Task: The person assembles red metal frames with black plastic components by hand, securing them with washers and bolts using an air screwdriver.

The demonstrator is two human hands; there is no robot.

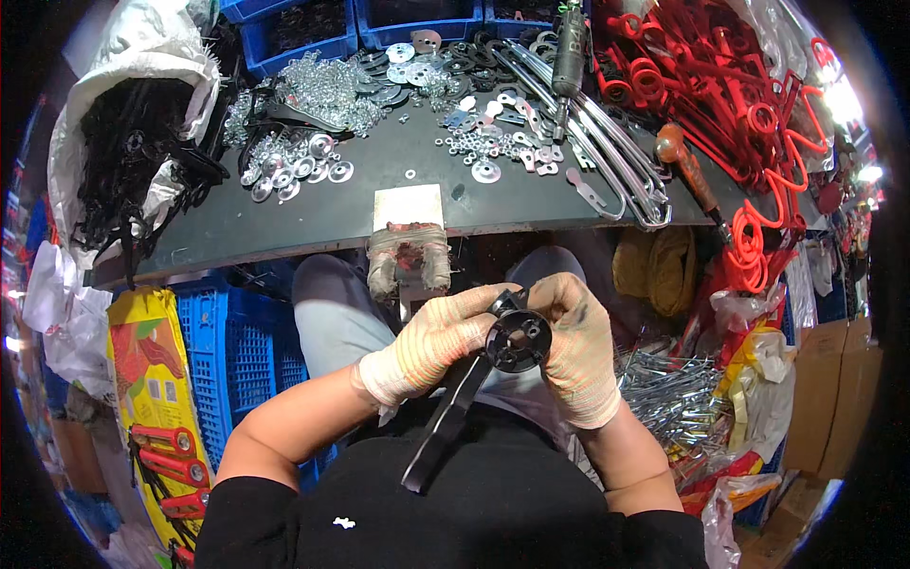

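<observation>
Above my lap, my left hand point(427, 343) and my right hand point(576, 349) both wear pale knitted work gloves. Between them is a black part with a round hub point(518, 356) and a long flat arm that slants down to the left. The fingers of my left hand are closed on its left side near the hub. On the other side, my right hand grips the hub's upper right edge, with some fingers hidden behind it. Just beyond my hands, a cloth-wrapped fixture point(409, 261) with a pale plate point(408, 205) sits at the bench edge.
On the dark bench point(313, 213) lie clear small parts point(332, 95), metal discs point(483, 171), bent metal rods point(607, 142) and red parts point(664, 76). An orange-handled tool point(687, 166) joins a coiled red hose point(749, 242). Blue crates point(227, 360) stand left; metal pieces point(668, 398) lie right.
</observation>
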